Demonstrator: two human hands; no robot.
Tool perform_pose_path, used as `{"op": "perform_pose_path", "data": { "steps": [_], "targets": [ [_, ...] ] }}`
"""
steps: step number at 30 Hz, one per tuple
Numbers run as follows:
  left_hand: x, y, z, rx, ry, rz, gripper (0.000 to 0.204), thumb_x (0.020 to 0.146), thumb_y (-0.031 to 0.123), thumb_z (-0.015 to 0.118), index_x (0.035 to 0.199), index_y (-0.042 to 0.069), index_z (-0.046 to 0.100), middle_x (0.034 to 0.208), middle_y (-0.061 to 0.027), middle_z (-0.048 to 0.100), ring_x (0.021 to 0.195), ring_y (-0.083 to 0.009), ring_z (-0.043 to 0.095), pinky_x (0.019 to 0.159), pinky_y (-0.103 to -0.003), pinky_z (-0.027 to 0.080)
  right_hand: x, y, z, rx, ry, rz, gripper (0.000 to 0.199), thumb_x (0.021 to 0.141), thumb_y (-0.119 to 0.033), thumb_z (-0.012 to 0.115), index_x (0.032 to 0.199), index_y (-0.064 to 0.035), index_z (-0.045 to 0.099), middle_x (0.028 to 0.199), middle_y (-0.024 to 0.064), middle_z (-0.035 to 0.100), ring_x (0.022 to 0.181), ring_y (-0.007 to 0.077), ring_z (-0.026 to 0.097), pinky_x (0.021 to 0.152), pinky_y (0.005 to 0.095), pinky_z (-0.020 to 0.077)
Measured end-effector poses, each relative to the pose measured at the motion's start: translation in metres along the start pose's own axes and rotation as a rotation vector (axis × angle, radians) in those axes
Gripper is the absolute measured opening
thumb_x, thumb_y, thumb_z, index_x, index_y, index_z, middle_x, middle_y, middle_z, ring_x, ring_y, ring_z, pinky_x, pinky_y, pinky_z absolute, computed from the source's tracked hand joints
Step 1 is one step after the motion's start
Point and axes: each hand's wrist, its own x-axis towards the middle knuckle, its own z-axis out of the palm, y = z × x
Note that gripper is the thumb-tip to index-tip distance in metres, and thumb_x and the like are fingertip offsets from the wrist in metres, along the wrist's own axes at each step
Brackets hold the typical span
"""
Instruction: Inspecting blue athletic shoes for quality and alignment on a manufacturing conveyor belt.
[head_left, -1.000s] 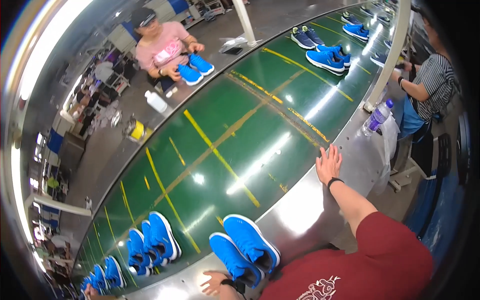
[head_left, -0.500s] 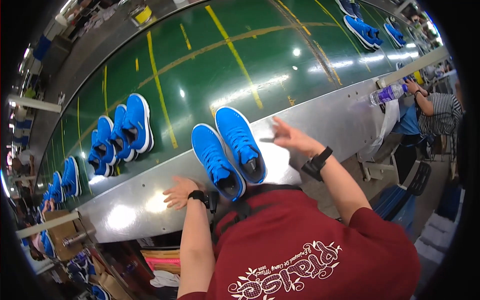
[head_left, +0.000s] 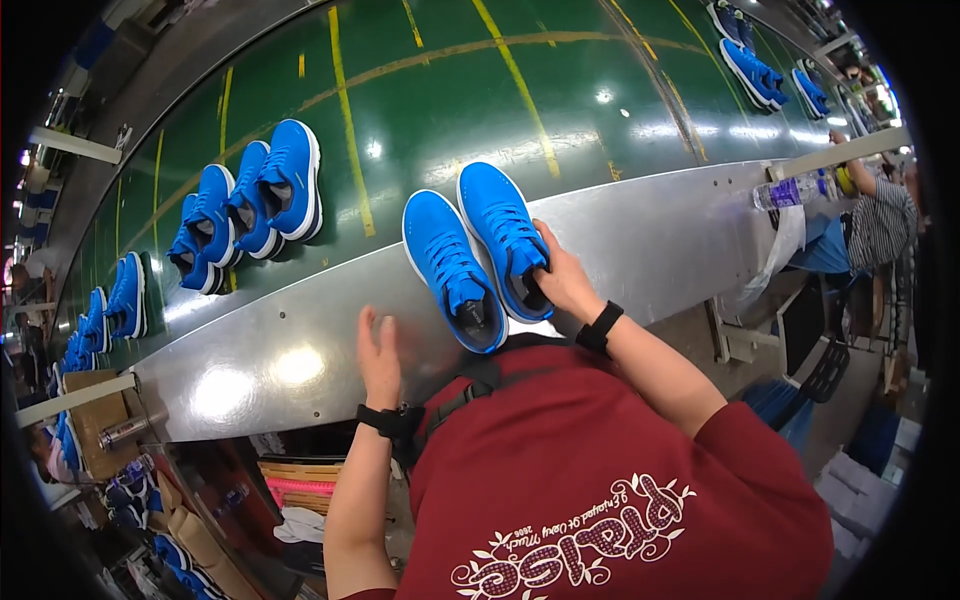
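A pair of blue sneakers with white soles lies side by side on the metal edge in front of me, toes pointing away onto the green belt. My right hand (head_left: 567,275) grips the right sneaker (head_left: 498,215) at its collar, near the heel opening. Just left of the left sneaker (head_left: 443,245), my left hand (head_left: 379,358) hovers over the metal ledge (head_left: 660,225). Its fingers are apart, slightly blurred, and it touches no shoe. Both wrists wear black bands.
More blue sneakers (head_left: 290,180) stand in groups on the green belt (head_left: 420,110) to the left, others (head_left: 750,75) at the far right. A plastic bottle (head_left: 785,192) lies on the right end of the ledge. A cardboard box (head_left: 97,415) sits at the left, and a person in stripes (head_left: 880,225) works at the right.
My right hand has come left and taken hold of the right sneaker's collar. My left hand has turned so its fingers point away from me. The view has shifted a little.
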Motion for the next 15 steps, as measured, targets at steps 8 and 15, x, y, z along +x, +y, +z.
{"op": "perform_pose_path", "data": {
  "steps": [8, 15],
  "targets": [
    [0.006, 0.058, 0.052, 0.203, -0.201, 0.586, 0.103, 0.072, 0.027, 0.080, 0.145, -0.004, 0.015, 0.146, -0.0325, 0.024, 0.135, -0.0443, 0.028, 0.111, -0.045, 0.027, -0.035, -0.066, -0.014, 0.099, 0.247, -0.468, 0.056, 0.081, -0.003, 0.052, 0.135, -0.0054, 0.042, 0.120, 0.0219, 0.057, 0.105, 0.0374, 0.058, 0.091, 0.0407, 0.0467],
    [0.009, 0.039, 0.048, 0.246, -0.215, 0.502, 0.093, 0.079, -0.001, 0.064, 0.147, -0.001, 0.001, 0.136, -0.0323, 0.040, 0.118, -0.0446, 0.050, 0.095, -0.043, 0.044, -0.039, -0.087, 0.054, 0.078, -0.084, -0.286, 0.053, 0.093, -0.007, 0.050, 0.140, -0.0021, 0.028, 0.128, 0.0278, 0.050, 0.121, 0.0386, 0.049, 0.099, 0.0421, 0.0410]
  ]
}}
